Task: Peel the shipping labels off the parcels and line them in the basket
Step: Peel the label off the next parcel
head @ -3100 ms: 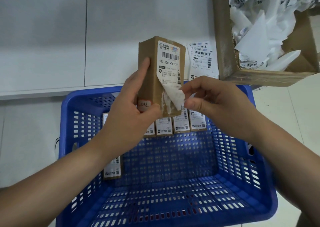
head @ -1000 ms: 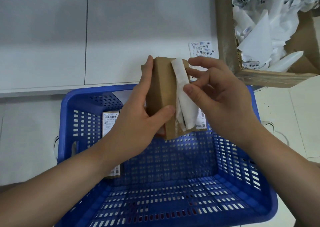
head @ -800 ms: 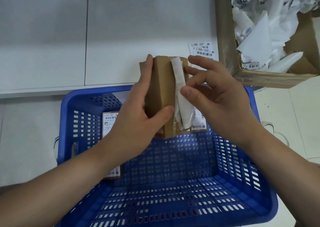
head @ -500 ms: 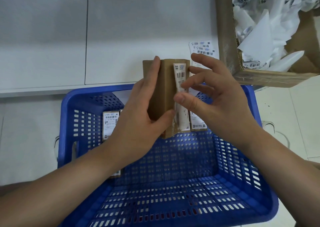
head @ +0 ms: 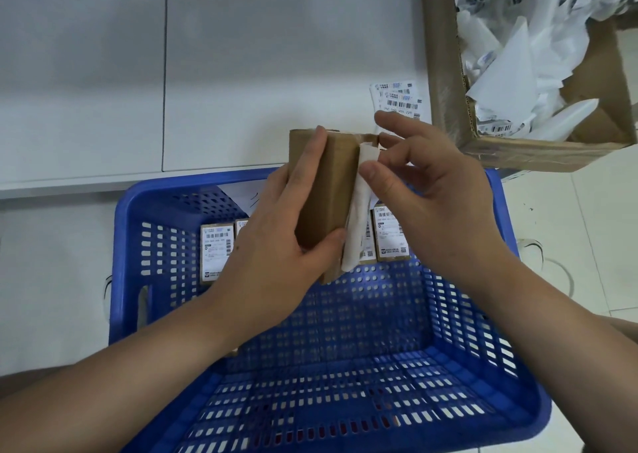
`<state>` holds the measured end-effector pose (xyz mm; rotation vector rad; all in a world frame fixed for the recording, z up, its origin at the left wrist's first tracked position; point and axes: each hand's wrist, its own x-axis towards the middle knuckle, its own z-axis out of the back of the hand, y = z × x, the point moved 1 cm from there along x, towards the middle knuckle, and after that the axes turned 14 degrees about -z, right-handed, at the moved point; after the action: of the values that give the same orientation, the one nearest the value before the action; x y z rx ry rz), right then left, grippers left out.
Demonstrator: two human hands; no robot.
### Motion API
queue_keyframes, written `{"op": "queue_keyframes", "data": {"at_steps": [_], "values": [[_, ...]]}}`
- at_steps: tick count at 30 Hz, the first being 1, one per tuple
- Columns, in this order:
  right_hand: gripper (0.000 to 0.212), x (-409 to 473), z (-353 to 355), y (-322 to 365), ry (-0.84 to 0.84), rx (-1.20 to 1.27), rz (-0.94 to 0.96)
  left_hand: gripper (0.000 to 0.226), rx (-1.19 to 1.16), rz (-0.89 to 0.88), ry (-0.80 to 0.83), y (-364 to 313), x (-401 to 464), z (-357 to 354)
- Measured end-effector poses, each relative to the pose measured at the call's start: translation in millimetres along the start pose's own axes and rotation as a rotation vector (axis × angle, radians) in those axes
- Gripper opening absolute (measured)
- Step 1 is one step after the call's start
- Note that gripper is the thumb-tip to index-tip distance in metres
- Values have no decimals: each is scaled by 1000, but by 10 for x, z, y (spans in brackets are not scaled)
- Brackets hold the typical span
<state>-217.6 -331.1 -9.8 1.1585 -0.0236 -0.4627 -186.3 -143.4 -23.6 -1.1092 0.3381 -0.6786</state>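
- Head view: we hold the brown parcel [head: 322, 190] upright above the far end of the blue basket [head: 511, 397], our left hand [head: 276, 245] wrapped round its left side with the thumb clamped near the bottom corner.
- Half a second ago the label [head: 357, 211] lay printed side out against the parcel's right face; now it curls away, blank backing showing, pinched near its top between our right hand's [head: 435, 207] thumb and fingers.
- We judge the peel is nearly through; whether the lower end still sticks is hard to tell.
- Inside the basket, a row of small parcels [head: 215, 252] stands along the far wall, printed labels facing us; the near part of the floor is bare mesh.
- The cardboard box [head: 448, 83] at far right on the tabletop [head: 86, 73] is heaped with crumpled white paper [head: 518, 49], probably discarded labels.
- A few loose labels [head: 397, 99] lie flat on the tabletop just left of that box.
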Motion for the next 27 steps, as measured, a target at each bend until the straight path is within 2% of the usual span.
{"op": "queue_keyframes", "data": {"at_steps": [7,16,23,27], "values": [[19,-5,52,41,25,-11,-69,97,-265,130,-36,-3,-1,-35],[16,8,82,61,70,125,-98,99,-410,172,-57,-53,39,8],[9,21,58,24,102,112,-70,98,-325,146,-83,-45,51,36],[19,-27,4,37,148,79,-49,95,-238,108,-98,-85,80,77]]}}
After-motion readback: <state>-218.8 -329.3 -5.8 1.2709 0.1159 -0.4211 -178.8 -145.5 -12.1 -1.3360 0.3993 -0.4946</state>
